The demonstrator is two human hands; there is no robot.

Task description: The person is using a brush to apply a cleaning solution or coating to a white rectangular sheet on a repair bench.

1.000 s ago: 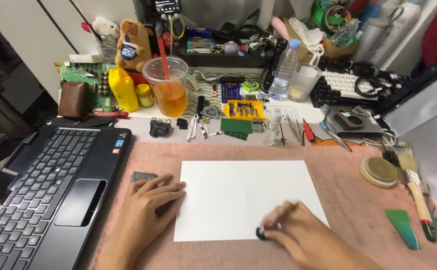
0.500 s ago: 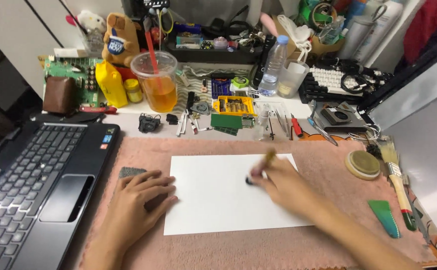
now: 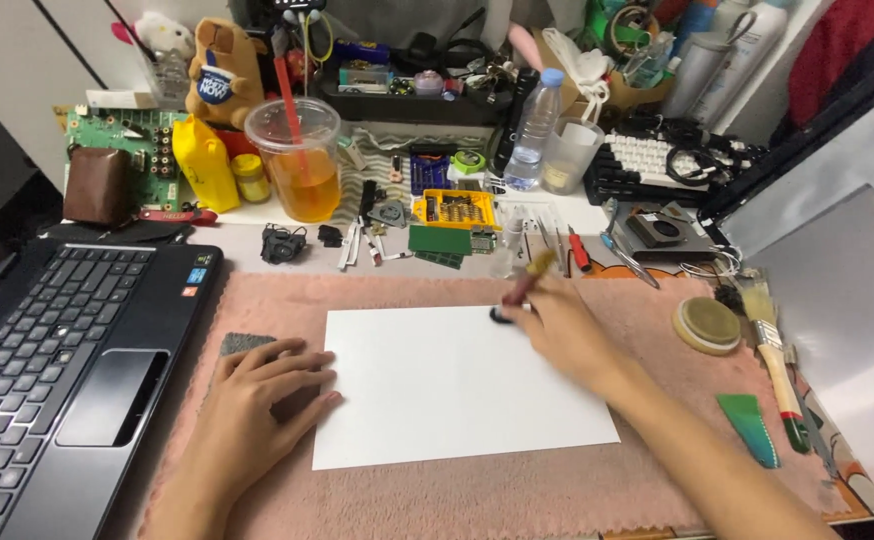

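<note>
The right hand (image 3: 567,335) holds a brush (image 3: 525,285) at the white paper's (image 3: 457,385) one o'clock edge. The left hand (image 3: 252,400) lies flat and open at nine o'clock. The paper looks almost all blank, so most work is left.

My desk (image 3: 257,222) is white and crowded. A pink fuzzy mat (image 3: 517,495) covers its near part. At nine o'clock sits my open black laptop (image 3: 57,350). At twelve o'clock a black shelf (image 3: 407,105) runs along the back, cluttered with small gear. At ten o'clock a pale cabinet door (image 3: 17,60) stands; at three o'clock lies a grey panel (image 3: 847,300). Light is even and soft.
</note>
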